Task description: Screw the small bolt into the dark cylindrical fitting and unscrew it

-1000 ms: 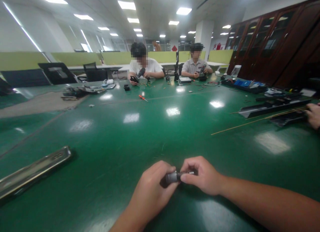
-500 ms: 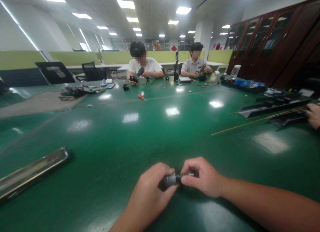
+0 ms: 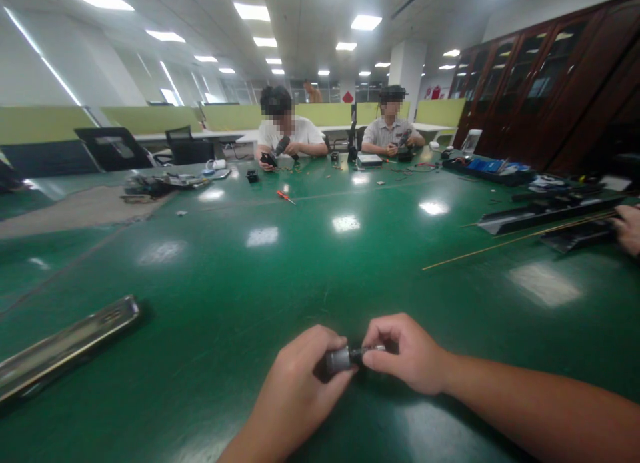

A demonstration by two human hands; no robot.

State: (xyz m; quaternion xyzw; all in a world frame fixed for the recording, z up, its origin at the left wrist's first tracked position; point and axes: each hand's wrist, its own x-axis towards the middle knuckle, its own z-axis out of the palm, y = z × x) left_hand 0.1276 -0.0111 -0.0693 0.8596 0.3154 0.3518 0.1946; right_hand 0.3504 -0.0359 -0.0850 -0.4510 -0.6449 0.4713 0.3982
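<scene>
Low in the middle of the head view, my left hand (image 3: 305, 376) is closed around a small grey metal cylinder (image 3: 339, 360), which looks like a small motor. A dark, thin shaft (image 3: 356, 355) sticks out of its right end. My right hand (image 3: 407, 356) pinches this shaft between thumb and fingers, and a bright metal tip shows past the fingertips. Both hands are just above the green table (image 3: 240, 383). The palms and the far side of the cylinder are hidden.
A long metal-edged bar (image 3: 70, 346) lies at the left. A red screwdriver (image 3: 285, 196) rests farther back. Thin yellow rods (image 3: 475, 252) and black channels (image 3: 530, 216) are at the right, beside another person's hand (image 3: 629, 230). Two people sit across the table.
Both hands keep their grip and stay almost in place. The cylinder has shifted very slightly left, and a little more of the dark shaft shows between the hands.
</scene>
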